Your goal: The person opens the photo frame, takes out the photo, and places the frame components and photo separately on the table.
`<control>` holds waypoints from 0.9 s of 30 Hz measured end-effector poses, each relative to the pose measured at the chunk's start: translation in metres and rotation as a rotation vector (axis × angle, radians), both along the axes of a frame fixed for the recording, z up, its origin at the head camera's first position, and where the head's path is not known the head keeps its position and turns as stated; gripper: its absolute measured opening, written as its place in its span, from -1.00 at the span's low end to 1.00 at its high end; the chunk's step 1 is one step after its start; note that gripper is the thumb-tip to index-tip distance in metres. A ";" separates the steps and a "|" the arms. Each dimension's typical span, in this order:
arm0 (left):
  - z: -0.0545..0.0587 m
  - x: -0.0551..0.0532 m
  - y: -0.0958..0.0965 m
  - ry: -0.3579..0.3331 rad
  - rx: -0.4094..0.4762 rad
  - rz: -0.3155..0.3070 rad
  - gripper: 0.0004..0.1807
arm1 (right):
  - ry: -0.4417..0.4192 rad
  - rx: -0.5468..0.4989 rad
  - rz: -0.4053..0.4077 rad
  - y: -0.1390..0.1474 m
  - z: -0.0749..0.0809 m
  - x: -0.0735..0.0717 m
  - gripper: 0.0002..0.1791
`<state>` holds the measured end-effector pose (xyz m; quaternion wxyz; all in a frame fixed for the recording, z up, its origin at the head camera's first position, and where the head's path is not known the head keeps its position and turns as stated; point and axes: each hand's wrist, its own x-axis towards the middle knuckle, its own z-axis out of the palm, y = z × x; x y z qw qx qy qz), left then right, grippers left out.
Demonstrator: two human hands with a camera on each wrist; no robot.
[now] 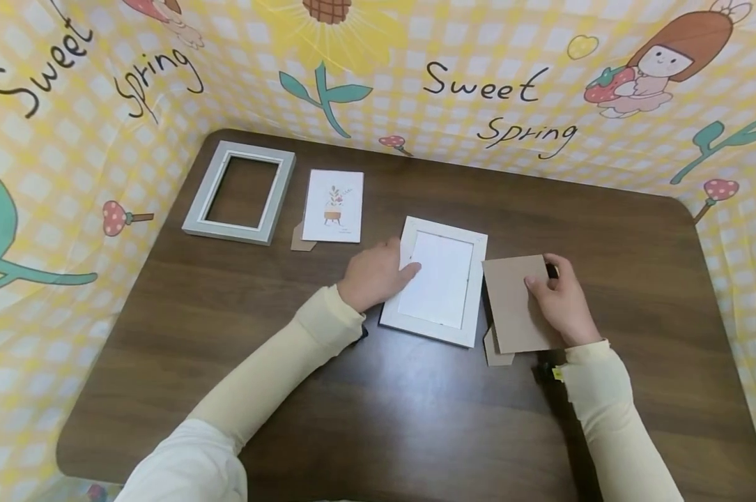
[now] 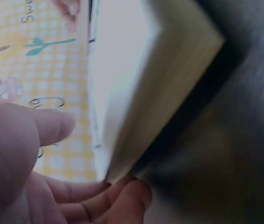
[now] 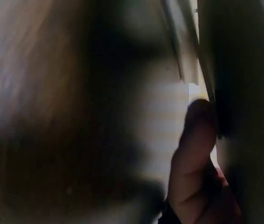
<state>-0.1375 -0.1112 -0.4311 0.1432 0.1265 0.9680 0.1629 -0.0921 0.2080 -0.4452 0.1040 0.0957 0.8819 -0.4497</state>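
A white picture frame (image 1: pixel 442 341) lies mid-table with a white sheet in its opening. My left hand (image 1: pixel 374 274) is at its left edge; in the left wrist view the fingers (image 2: pixel 90 198) touch the frame's corner and the thumb stands apart from it. Just right of the frame, my right hand (image 1: pixel 566 300) holds a brown backing board (image 1: pixel 515 314), thumb on its near face and fingers behind. A tan stand flap (image 1: pixel 498 352) shows below the board's lower left corner. In the blurred right wrist view, the thumb (image 3: pixel 192 149) presses against the board's edge.
A grey-white empty frame (image 1: pixel 196 226) lies at the far left. Beside it, a card with a plant drawing (image 1: pixel 334 209) overlaps a brown piece (image 1: pixel 302 240). Printed yellow checked cloth (image 1: pixel 378 90) walls the back and sides of the dark wooden table (image 1: pixel 378 418).
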 end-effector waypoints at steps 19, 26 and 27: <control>-0.016 -0.002 0.000 -0.160 0.077 0.083 -0.32 | 0.009 0.328 0.070 -0.008 0.004 -0.003 -0.34; -0.017 -0.003 -0.001 -0.150 0.094 0.090 -0.37 | 0.017 0.175 0.024 0.004 0.012 -0.001 -0.36; -0.017 -0.004 -0.001 -0.149 0.097 0.090 -0.37 | 0.025 0.116 0.009 0.007 0.017 0.001 -0.38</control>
